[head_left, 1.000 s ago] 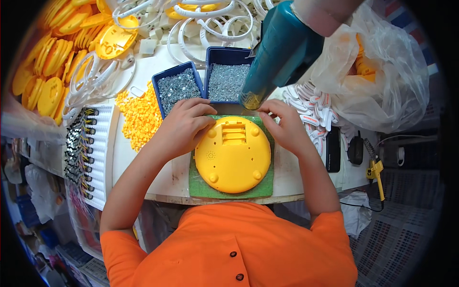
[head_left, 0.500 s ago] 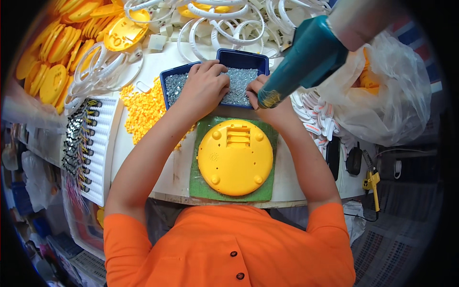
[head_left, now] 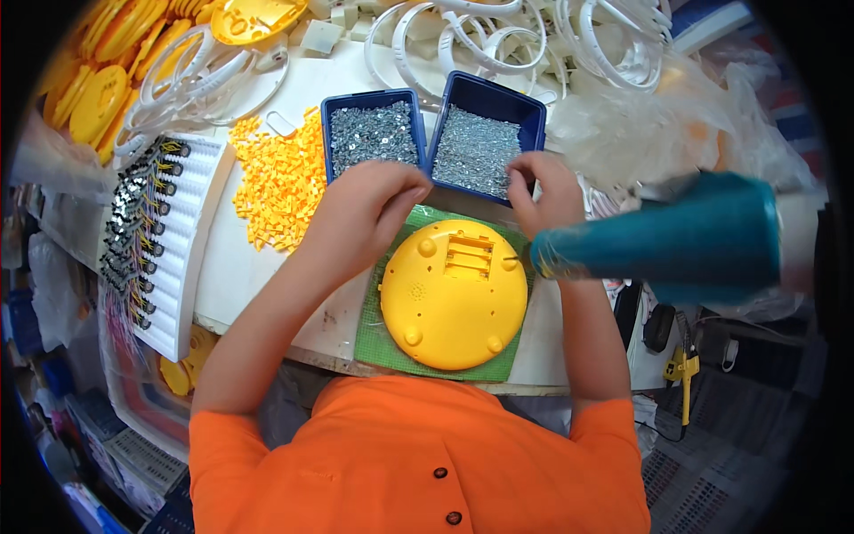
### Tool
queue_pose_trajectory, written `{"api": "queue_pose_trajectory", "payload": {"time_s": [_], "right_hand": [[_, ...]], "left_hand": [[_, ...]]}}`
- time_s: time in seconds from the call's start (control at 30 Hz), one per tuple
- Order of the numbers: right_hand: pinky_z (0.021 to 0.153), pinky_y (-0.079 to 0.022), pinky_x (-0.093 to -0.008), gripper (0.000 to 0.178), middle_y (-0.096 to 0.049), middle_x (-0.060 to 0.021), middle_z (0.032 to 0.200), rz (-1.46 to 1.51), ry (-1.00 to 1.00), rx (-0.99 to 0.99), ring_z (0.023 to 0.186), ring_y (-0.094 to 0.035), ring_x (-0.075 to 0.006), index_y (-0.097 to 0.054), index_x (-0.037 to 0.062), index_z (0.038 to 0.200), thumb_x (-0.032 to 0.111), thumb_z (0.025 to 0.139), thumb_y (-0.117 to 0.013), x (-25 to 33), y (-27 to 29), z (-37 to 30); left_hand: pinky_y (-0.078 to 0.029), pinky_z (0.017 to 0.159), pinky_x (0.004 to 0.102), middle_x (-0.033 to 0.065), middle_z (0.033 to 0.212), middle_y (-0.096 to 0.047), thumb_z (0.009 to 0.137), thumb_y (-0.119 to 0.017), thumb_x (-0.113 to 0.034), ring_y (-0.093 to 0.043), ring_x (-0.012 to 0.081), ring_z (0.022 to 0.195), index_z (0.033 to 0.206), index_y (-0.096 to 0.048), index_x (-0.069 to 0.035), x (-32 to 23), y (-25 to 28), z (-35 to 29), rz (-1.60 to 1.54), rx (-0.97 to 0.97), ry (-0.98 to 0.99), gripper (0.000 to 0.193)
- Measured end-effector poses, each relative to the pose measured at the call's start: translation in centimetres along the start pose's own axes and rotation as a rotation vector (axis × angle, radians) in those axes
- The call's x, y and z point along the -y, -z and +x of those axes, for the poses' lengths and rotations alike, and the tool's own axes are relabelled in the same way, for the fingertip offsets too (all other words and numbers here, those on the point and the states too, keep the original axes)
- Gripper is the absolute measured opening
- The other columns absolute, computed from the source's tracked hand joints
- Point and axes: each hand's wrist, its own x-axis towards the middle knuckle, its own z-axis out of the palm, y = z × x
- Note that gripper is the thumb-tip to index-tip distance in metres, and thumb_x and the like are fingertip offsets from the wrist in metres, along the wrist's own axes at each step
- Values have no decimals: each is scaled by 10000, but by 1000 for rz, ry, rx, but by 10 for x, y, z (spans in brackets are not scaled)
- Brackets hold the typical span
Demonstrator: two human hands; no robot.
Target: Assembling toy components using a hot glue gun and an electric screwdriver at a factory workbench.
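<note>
A round yellow plastic housing [head_left: 454, 320] lies face down on a green mat [head_left: 378, 343], its battery compartment showing at the top. My left hand [head_left: 369, 205] is closed above the housing's upper left, near the front of a blue bin [head_left: 416, 111] of small shiny metal parts; what its fingers pinch is hidden. Closed with thumb against fingers, my right hand [head_left: 550, 191] is at the front right edge of a second blue bin [head_left: 536, 111] of fine screws; I cannot make out anything in it. A teal electric screwdriver [head_left: 658, 240] hangs across my right wrist, its tip by the housing's right edge.
Small yellow parts [head_left: 280, 196] are heaped left of the bins. A white ribbed tray [head_left: 191, 258] carries wired components. White rings [head_left: 427, 53] and yellow housings [head_left: 93, 102] crowd the back. A plastic bag [head_left: 658, 125] and a yellow-handled tool [head_left: 683, 369] are on the right.
Both hands have come out of the bins toward me, the left over the housing's upper left. The screwdriver has swung down and right, nearly level. The view has shifted slightly.
</note>
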Motion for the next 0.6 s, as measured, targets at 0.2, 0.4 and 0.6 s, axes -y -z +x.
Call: {"api": "queue_pose_trajectory", "payload": {"time_s": [0.2, 0.4, 0.6], "right_hand": [[825, -505, -297, 112, -705, -63, 920, 67, -104, -31, 873, -653, -147, -708, 28, 987, 25, 875, -706, 8, 28, -49], [826, -513, -269, 195, -715, -60, 961, 90, -412, 54, 887, -655, -134, -702, 9, 1053, -33, 869, -751, 3, 45, -113], [846, -526, -265, 113, -708, -67, 966, 478, -640, -44, 902, -676, -138, -665, -28, 1039, -26, 929, -689, 29, 45, -126]], "left_hand": [[-527, 795, 345, 94, 936, -702, 887, -721, -31, -675, 243, 878, 975, -689, -18, -11, 8, -71, -225, -49, 375, 95], [-528, 820, 317, 101, 978, -695, 871, -728, 16, -667, 214, 925, 929, -694, -17, -11, -13, -95, -307, -29, 444, 76], [-537, 837, 343, 119, 1002, -702, 843, -741, 26, -669, 262, 955, 911, -697, -11, -12, -21, -94, -257, -64, 371, 89]]}}
